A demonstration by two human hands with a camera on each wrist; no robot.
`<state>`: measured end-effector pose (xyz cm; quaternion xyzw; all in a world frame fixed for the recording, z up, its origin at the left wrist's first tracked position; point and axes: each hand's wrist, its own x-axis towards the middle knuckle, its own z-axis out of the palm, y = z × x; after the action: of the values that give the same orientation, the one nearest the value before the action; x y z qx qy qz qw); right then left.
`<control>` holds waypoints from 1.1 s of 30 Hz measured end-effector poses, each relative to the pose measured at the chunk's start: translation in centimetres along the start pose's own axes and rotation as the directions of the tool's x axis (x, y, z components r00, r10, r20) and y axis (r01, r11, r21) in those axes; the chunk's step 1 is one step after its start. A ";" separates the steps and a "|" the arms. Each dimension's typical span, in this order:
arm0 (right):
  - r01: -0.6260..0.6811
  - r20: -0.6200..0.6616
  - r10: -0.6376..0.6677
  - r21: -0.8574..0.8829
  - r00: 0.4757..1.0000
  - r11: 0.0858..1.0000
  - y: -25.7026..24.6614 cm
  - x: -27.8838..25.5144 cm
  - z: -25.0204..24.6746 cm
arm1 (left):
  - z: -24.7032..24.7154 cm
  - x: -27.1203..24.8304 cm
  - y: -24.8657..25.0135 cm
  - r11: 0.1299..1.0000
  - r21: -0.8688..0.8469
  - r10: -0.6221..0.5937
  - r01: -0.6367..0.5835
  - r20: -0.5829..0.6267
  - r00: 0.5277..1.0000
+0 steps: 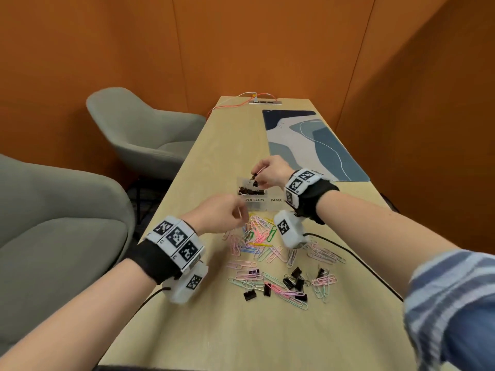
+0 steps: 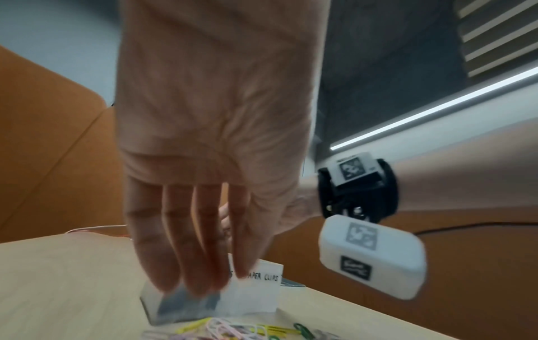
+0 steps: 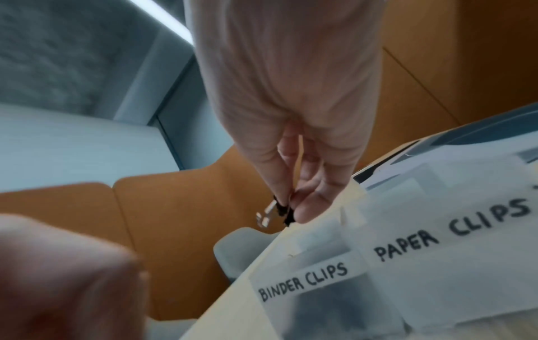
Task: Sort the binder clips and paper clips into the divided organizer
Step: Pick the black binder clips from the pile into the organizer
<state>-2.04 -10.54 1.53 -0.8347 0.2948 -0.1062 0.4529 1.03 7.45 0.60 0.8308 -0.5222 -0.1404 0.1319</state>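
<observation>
A clear divided organizer labelled BINDER CLIPS and PAPER CLIPS stands mid-table. My right hand pinches a black binder clip by thumb and fingers just above the binder-clip compartment, which holds several black clips. The right wrist view shows the same clip at the fingertips of that hand. My left hand hovers empty, fingers straight, before the organizer and over a heap of coloured paper clips. More paper clips and black binder clips lie nearer me.
A blue patterned mat lies behind the organizer on the right. Two grey chairs stand left of the wooden table. An orange cable runs at the far end; black cables trail from the wrists.
</observation>
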 end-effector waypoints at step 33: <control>0.347 0.570 0.016 -0.522 0.822 0.779 6.6 -14.5 -2.2 | 1.1 -0.1 0.7 0.923 -0.383 0.055 0.032 0.215 0.975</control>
<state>-17.27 -6.24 -1.31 -0.9526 0.0938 0.1942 0.2148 0.03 7.13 -0.12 0.7650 -0.5007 -0.3308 0.2339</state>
